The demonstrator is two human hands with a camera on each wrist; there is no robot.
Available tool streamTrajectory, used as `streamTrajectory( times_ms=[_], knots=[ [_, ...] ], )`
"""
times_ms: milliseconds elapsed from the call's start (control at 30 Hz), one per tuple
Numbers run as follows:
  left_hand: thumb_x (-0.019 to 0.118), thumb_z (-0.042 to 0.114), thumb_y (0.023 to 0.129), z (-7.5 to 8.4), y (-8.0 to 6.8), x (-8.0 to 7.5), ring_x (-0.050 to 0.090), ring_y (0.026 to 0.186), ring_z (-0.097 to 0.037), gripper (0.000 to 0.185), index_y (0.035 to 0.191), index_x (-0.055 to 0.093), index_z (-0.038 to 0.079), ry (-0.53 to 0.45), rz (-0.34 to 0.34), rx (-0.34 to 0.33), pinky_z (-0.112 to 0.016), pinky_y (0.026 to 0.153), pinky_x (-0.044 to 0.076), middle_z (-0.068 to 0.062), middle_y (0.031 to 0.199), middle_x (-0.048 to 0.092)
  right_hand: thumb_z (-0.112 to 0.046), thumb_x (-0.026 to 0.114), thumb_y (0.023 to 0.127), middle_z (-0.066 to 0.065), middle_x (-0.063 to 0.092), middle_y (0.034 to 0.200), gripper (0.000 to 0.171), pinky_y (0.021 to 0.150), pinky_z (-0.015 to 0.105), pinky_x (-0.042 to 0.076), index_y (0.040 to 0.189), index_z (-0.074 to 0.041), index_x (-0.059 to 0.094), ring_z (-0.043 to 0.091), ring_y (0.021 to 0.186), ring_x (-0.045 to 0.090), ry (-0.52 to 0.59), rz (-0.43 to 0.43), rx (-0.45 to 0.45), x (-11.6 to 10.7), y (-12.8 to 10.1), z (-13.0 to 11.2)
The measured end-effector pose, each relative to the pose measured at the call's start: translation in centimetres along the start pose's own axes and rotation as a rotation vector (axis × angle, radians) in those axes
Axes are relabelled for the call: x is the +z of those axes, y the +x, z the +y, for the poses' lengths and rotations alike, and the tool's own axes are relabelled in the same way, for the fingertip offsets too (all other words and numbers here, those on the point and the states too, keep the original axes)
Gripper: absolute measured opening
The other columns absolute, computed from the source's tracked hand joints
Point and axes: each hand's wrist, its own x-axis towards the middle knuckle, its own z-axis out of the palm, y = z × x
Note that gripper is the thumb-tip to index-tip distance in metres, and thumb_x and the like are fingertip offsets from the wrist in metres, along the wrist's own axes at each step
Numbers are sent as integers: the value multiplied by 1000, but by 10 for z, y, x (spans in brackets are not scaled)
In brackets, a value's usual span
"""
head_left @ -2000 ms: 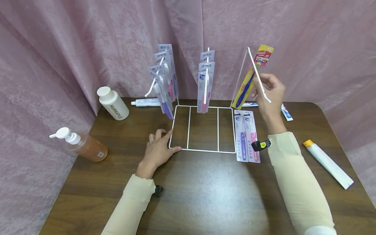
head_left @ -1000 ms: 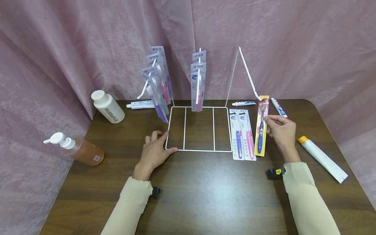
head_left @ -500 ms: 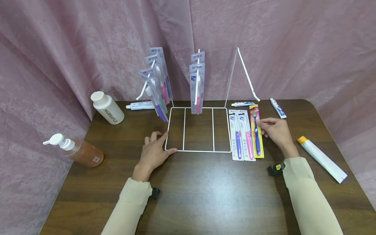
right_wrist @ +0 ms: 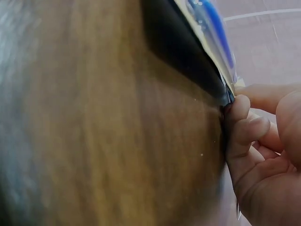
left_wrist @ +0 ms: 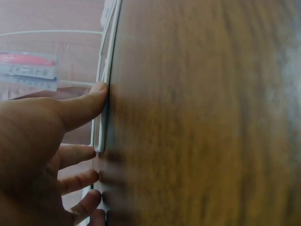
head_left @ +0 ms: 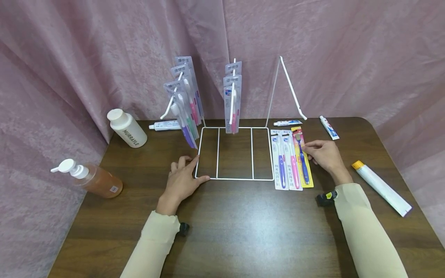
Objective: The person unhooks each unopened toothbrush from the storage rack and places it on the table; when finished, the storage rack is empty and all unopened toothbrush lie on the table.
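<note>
While the yellow pack (head_left: pixel 302 157) lies flat on the table (head_left: pixel 243 231), its long axis runs away from the person, brush head at the far end, handle end toward the near edge; it sits just right of two white packs (head_left: pixel 286 159), parallel to them and touching or nearly so. Right hand (head_left: pixel 323 155) is at the yellow pack's right edge, thumb and curled fingers (right_wrist: pixel 244 127) pinching that edge, as the wrist view shows. Left hand (head_left: pixel 182 179) rests flat on the table at the near left corner of the wire rack (head_left: pixel 234 178); fingers spread and fairly straight, thumb (left_wrist: pixel 77 110) pressed against the front wire, forefinger along the left side wire. Rack base is a white wire rectangle in three bays; packs hang on its left hook (head_left: pixel 184 100) and middle hook (head_left: pixel 232 98), right hook (head_left: pixel 292 87) bare. White bottle (head_left: pixel 126 127) and pump bottle (head_left: pixel 91 177) stand far left; small tubes (head_left: pixel 287 123) lie behind the rack, large tube (head_left: pixel 381 188) far right
</note>
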Motion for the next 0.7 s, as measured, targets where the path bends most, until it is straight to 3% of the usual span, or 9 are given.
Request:
streamTrajectory(
  times_ms=[233,500,600,700],
  knots=[
    [82,53,104,-2,-1,1,43,134,-48,95,180,38,16,-3,-5,-2,-62,108,46,-21,174,40,-34,71,115,9,79,96,46,62,25,55,138,5,76,9,73,63,-37,5,-23,1,-3,1],
    [82,53,104,-2,-1,1,43,133,-48,95,180,38,16,-5,-3,-6,-62,107,46,-21,173,40,-33,74,113,21,78,122,43,67,20,57,143,-3,77,5,79,67,29,67,-81,3,-13,-4],
    [82,53,104,-1,-1,0,43,133,-47,95,180,38,16,0,-2,-7,-61,107,46,-21,173,40,-30,76,112,13,81,118,41,69,17,57,143,-3,78,4,81,69,77,92,-126,7,-16,-12],
    [82,54,104,0,0,0,43,132,-47,96,180,38,16,4,-2,-1,-60,106,47,-20,173,41,-25,78,110,-7,80,106,38,68,16,57,140,-1,80,2,79,70,140,124,-199,14,-18,-26]
  ],
)
